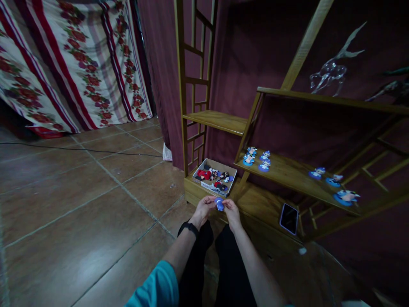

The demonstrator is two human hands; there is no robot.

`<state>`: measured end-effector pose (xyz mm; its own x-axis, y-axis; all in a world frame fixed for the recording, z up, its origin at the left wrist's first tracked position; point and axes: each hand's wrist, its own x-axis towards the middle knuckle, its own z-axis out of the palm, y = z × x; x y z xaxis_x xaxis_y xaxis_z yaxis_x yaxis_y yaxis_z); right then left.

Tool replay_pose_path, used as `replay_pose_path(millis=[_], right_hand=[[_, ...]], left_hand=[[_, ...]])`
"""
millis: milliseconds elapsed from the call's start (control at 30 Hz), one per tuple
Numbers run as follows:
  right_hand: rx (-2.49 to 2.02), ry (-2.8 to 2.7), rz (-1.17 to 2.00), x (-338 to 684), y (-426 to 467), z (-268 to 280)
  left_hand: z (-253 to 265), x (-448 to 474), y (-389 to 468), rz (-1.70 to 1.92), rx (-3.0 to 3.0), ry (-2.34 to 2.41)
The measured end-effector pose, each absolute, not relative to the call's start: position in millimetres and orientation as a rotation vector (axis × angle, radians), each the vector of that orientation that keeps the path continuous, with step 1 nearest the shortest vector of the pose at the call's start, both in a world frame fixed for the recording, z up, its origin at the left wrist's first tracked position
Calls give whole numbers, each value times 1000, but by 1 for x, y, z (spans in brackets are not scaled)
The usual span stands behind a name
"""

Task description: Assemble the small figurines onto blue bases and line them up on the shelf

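Observation:
A small purple figurine (219, 204) is held between my two hands, just in front of the cardboard box. My left hand (204, 208), with a dark band on its wrist, grips the figurine's left side with closed fingers. From the right, my right hand (232, 212) pinches its other side. Beyond them, the open cardboard box (231, 175) on the lowest shelf holds several red, black and purple figurines (220, 185). On the middle shelf (287, 172) stand several blue and purple figurines (264, 165), some grouped at the left end and some at the right.
A phone (289, 218) lies on the lower shelf at the right. A clear deer ornament (330, 72) stands on the upper shelf (319, 98). Slanted wooden posts frame the shelving. A floral cloth (86, 64) hangs at the back left, and a cable (96, 150) crosses the tiled floor.

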<state>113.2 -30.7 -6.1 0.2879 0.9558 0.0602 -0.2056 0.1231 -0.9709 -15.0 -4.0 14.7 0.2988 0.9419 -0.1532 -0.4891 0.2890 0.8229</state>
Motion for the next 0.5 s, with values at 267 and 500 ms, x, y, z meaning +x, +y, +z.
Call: replay_pose_path(millis=[267, 500], right_hand=[[-1116, -847, 1116, 113, -36, -3], [-1158, -828, 1111, 112, -37, -2]], left_hand=[[11, -11, -3, 1061, 699, 790], [6, -11, -1, 1048, 700, 812]])
